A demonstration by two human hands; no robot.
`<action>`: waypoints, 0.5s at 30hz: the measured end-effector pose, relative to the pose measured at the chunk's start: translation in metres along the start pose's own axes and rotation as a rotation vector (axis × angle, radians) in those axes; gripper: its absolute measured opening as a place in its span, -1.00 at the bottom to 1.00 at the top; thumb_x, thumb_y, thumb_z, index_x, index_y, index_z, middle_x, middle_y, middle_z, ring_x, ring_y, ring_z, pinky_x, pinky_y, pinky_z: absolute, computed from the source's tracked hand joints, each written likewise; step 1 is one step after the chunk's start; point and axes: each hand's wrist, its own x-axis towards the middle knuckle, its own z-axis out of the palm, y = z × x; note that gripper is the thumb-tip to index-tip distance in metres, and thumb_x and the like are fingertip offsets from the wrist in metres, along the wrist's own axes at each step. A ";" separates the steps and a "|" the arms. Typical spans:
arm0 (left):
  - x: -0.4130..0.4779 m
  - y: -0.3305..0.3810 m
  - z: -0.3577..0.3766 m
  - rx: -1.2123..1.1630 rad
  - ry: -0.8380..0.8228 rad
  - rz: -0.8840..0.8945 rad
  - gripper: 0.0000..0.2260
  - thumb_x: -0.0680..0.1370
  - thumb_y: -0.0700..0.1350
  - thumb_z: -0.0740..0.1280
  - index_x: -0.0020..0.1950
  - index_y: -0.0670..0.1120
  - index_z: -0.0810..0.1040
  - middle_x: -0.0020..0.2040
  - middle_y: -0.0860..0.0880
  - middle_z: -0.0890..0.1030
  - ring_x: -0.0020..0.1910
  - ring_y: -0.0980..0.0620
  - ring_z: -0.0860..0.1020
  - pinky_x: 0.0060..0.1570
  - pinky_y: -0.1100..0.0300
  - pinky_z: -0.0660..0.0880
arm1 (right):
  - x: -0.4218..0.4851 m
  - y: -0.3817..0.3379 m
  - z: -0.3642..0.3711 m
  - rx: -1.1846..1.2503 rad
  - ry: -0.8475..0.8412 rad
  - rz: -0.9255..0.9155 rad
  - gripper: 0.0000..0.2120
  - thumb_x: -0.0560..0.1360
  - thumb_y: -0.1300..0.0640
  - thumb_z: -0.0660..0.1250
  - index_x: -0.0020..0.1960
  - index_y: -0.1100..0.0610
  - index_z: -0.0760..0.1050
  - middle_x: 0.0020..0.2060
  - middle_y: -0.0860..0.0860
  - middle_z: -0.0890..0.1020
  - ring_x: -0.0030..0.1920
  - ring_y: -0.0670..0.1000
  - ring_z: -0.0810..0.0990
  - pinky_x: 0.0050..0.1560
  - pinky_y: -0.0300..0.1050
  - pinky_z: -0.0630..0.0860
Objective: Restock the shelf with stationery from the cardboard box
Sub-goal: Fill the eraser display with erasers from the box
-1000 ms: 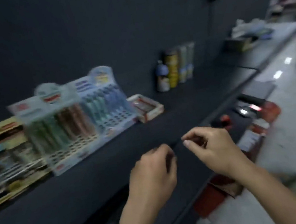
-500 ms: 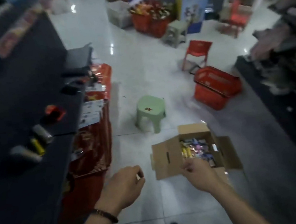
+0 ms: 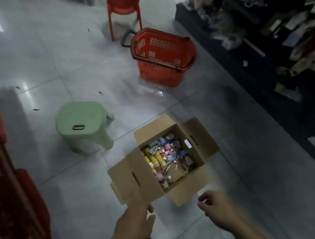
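Glossy grey tiled floor [image 3: 63,51] beside a dark shelf [image 3: 238,88]. An open cardboard box [image 3: 132,178] holds stationery [image 3: 165,156], its labels blurred. The left hand [image 3: 134,222] has a relaxed, spread grip; the right hand [image 3: 220,207] has a loosely curled, empty grip.

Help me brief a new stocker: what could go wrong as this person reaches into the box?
1. The stationery lies jumbled in the cardboard box; a hasty grab may lift several pieces and drop some.
2. The green stool and red basket stand near the box, likely trip hazards when turning away with stock.
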 end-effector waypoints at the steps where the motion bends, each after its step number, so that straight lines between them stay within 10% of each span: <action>1: 0.031 -0.001 -0.004 0.001 -0.023 0.001 -0.93 0.63 0.15 0.24 0.07 0.21 0.41 0.12 0.11 0.58 0.11 0.04 0.56 0.08 0.08 0.53 | 0.030 0.002 0.007 0.028 -0.012 0.023 -0.87 0.47 -0.08 0.46 -0.11 -0.03 0.66 -0.29 -0.02 0.72 -0.24 -0.04 0.72 -0.09 0.07 0.68; 15: 0.426 -0.066 0.090 -0.048 0.233 -0.174 -0.54 0.58 -0.18 0.41 0.40 0.07 0.33 0.31 -0.03 0.28 0.26 -0.13 0.46 0.22 -0.06 0.55 | 0.524 -0.037 0.146 0.468 -0.091 0.172 -0.82 0.52 0.05 0.52 -0.05 0.16 0.62 -0.15 0.12 0.71 -0.12 0.15 0.71 -0.10 0.06 0.65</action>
